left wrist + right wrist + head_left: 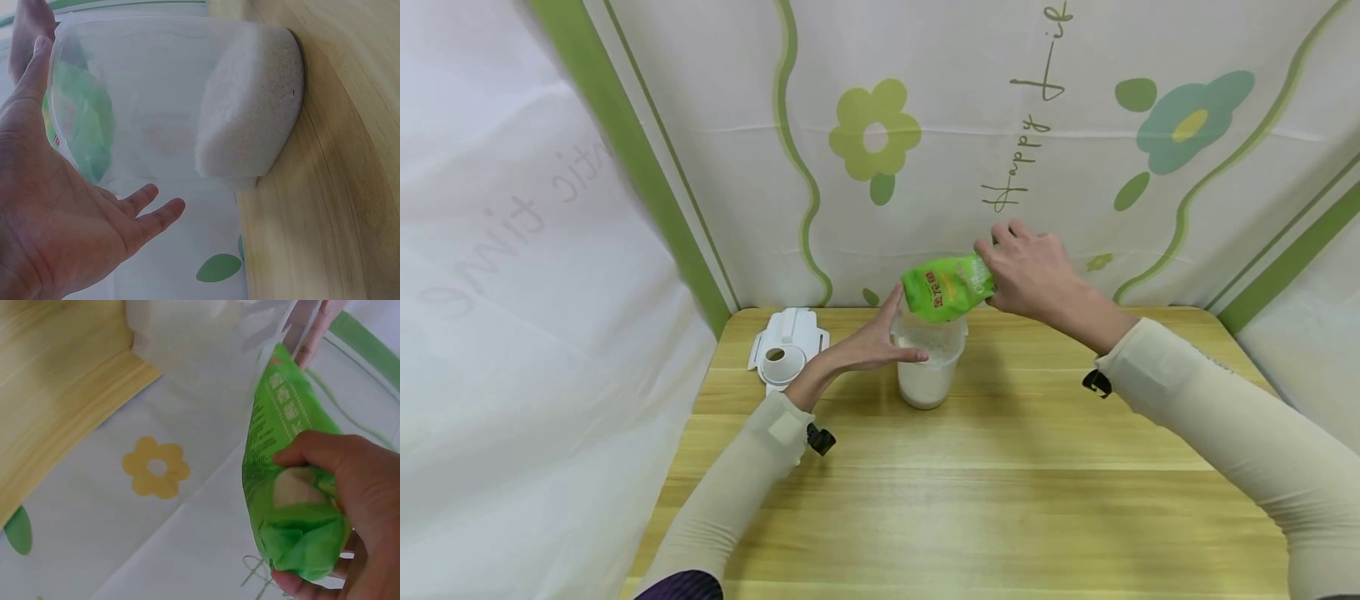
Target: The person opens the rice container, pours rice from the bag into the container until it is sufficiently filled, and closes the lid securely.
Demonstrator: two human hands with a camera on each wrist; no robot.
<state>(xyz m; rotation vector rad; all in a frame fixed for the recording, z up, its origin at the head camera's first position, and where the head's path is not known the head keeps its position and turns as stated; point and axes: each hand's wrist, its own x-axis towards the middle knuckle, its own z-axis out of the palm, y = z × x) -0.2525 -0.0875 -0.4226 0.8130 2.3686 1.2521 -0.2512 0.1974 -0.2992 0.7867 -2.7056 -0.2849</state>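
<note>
My right hand (1030, 271) grips a soft green printed bag (951, 287), tilted with its narrow end over the mouth of a translucent plastic container (932, 375). In the right wrist view, thumb and fingers (319, 453) squeeze the bag's crumpled end. The container stands upright on the wooden table and has white, rice-like grains (256, 100) in its bottom, sloping to one side. My left hand (872, 337) spans the container near its rim, thumb in front and other fingers behind; a fingertip comes up beside the bag's lower end.
A white lid-like piece (805, 329) lies at the table's back left, with a small white cup or spout (781, 365) on it. Behind the wooden table (1000, 500) hangs a white curtain (955, 100) printed with flowers, close to its back edge.
</note>
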